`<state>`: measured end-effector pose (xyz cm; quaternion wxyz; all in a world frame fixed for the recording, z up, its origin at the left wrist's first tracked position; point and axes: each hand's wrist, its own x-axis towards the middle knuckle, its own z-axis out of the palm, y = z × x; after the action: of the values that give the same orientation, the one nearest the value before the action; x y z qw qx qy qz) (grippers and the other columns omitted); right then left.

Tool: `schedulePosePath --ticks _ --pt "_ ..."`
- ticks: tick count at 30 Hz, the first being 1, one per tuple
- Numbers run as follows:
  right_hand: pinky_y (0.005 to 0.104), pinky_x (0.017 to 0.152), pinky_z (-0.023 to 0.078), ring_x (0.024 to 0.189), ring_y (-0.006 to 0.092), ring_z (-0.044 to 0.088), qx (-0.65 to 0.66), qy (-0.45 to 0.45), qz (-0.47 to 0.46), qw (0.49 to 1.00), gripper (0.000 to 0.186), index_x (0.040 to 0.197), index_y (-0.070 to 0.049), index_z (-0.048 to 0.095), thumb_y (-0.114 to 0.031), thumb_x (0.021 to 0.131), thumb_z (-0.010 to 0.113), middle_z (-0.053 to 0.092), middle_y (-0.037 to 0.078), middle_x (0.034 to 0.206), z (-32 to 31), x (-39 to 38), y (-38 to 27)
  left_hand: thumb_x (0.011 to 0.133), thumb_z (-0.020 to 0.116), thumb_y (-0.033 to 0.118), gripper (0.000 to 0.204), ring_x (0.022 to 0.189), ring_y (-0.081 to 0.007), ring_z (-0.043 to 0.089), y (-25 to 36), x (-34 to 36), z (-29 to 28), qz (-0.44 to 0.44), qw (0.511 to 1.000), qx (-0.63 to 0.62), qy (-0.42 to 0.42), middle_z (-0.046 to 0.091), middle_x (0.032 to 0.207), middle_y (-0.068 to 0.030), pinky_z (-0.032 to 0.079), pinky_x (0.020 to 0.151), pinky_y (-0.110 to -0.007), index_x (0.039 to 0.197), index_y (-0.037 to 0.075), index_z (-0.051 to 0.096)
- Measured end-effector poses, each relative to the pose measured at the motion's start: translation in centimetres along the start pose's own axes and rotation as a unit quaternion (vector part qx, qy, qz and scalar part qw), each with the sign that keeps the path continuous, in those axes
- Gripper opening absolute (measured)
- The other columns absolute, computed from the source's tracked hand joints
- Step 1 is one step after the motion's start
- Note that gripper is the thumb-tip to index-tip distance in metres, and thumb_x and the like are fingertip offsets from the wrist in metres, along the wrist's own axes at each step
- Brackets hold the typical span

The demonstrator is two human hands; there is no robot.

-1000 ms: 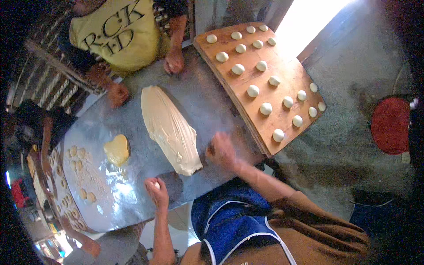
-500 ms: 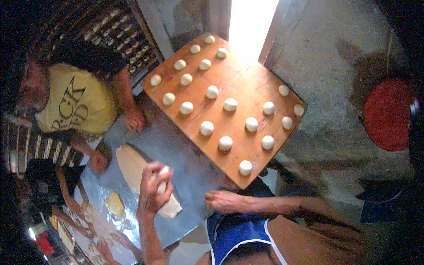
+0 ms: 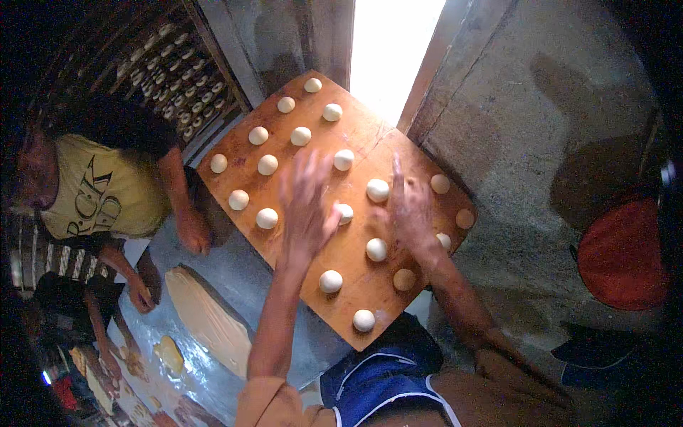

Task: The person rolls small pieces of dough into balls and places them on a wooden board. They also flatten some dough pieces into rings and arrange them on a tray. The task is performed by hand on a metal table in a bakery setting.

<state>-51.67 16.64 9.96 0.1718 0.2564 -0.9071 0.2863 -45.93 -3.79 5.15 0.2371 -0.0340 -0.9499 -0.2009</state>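
Observation:
A wooden board (image 3: 361,146) holds rows of round white dough balls. Over its middle is my left hand (image 3: 306,206), palm down and empty, fingers spread and blurred by motion. Its thumb comes up against one dough ball (image 3: 344,213); whether they touch I cannot tell. My right hand (image 3: 411,213) is above the board's right half, also empty, with its fingers stretched apart and smeared. Between the hands lies another dough ball (image 3: 378,190), and one more (image 3: 343,160) sits just beyond my left fingers. Some balls are hidden under my hands.
Left of the board, a long flattened dough sheet (image 3: 210,317) and a yellowish lump (image 3: 169,354) lie on the shiny metal table (image 3: 235,249). A person in a yellow shirt (image 3: 107,185) stands across it. Behind are racks of shaped dough (image 3: 181,85); a red round object (image 3: 622,252) is at right.
My left hand has left the dough sheet with its ball and moved over the board; my right hand has come there too. Two more balls now lie in the board's upper middle.

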Motion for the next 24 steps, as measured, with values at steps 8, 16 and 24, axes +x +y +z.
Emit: schedulePosePath --ticks 8,16,24 --pt "0.0452 0.098 0.042 0.108 0.0326 0.056 0.07 -0.057 0.026 0.996 0.059 0.13 -0.002 0.052 -0.017 0.078 0.076 0.058 0.016 0.121 -1.6 -11.2 -4.1 0.081 0.066 0.005 0.052 0.124 -0.0345 0.048 7.8 -37.0 -14.8 -0.522 0.836 -0.018 0.171 0.053 0.128 -0.0162 0.036 0.107 -0.047 0.128 0.0 0.046" --pt "0.0433 0.093 0.045 0.105 0.0355 0.055 0.217 -0.289 -0.112 0.926 0.042 0.118 -0.003 0.057 -0.008 0.079 0.073 0.06 0.018 0.113 1.4 -22.6 -18.3 0.066 0.082 0.008 0.079 0.121 -0.0361 0.047 1.3 -47.5 -17.5 -0.474 0.874 0.002 0.106 0.049 0.129 -0.0188 0.041 0.102 -0.046 0.137 0.006 0.045" --pt "0.0389 0.077 0.05 0.082 0.0201 0.06 0.489 -0.569 0.3 0.59 0.031 0.106 -0.002 0.064 -0.031 0.099 0.055 0.064 0.004 0.091 10.3 -33.9 -29.0 0.067 0.077 0.001 0.068 0.094 -0.0346 0.064 2.7 -46.4 -18.0 -0.367 0.919 -0.026 0.144 0.062 0.104 -0.017 0.054 0.085 -0.039 0.131 0.008 0.054"
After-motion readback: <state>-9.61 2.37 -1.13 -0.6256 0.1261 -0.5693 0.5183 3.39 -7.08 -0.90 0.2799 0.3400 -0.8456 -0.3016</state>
